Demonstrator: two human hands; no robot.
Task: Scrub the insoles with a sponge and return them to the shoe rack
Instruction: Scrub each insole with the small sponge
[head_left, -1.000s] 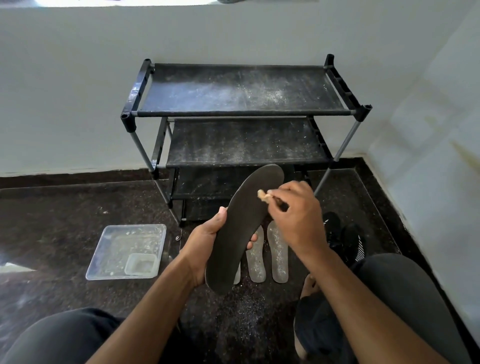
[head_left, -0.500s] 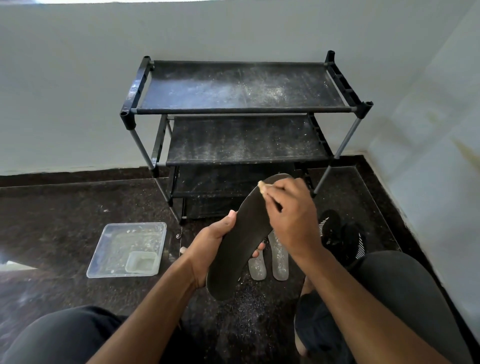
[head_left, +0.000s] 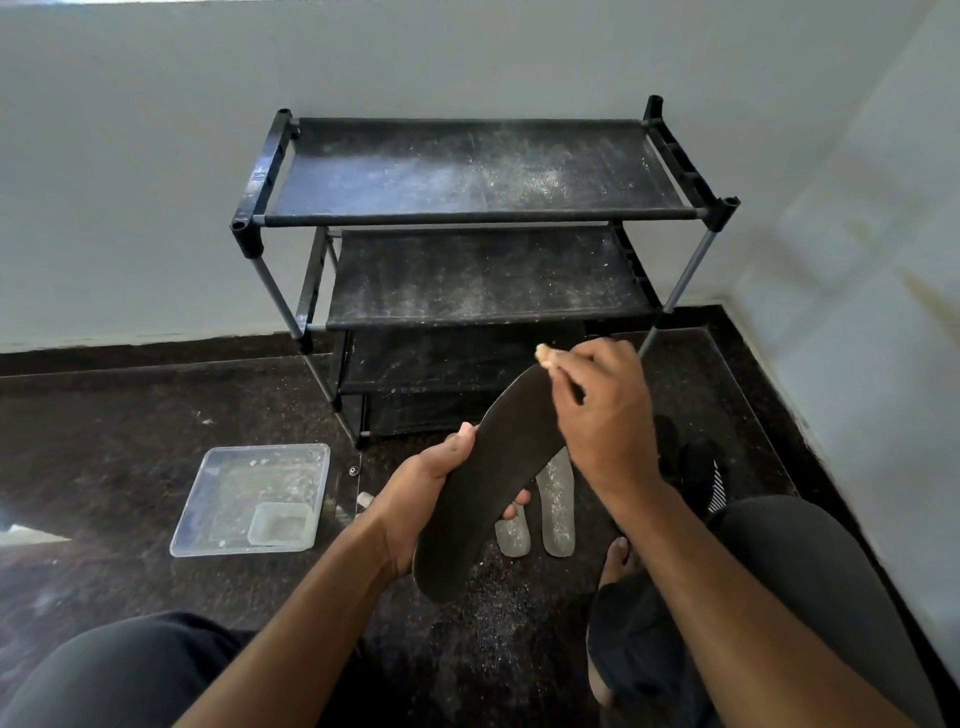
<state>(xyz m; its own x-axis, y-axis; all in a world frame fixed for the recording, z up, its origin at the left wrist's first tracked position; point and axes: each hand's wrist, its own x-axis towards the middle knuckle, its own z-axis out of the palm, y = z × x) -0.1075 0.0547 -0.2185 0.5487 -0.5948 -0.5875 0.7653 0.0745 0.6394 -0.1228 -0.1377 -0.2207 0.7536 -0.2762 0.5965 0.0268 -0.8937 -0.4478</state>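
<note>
I hold the dark insole (head_left: 485, 483) in the air in front of me, tilted, its toe end pointing up and away toward the shoe rack (head_left: 478, 218), its heel end low near my lap. My left hand (head_left: 415, 499) wraps round its middle from the left edge, thumb on the top face, fingertips showing past the right edge underneath; that grip is closed firmly on the insole. My right hand (head_left: 602, 415) sits at the toe end, fingers curled tight, pinching a small pale sponge (head_left: 543, 354) whose tip peeks out beyond my knuckles, right at the insole's upper edge. I cannot tell whether the sponge actually presses on the surface.

Below the insole, two pale clear insoles (head_left: 556, 504) lie side by side on the dark speckled floor (head_left: 104, 415), partly hidden by my left hand. White grit is scattered on the floor under the heel end. To the right, by my right knee, dark shoes (head_left: 696, 467) with white stripes sit on the floor. To the left lies a clear plastic tray (head_left: 249, 493) with a smaller square tub (head_left: 280, 525) in its near right corner. The black rack stands against the white wall (head_left: 156, 156), its shelves dusted with pale powder.
</note>
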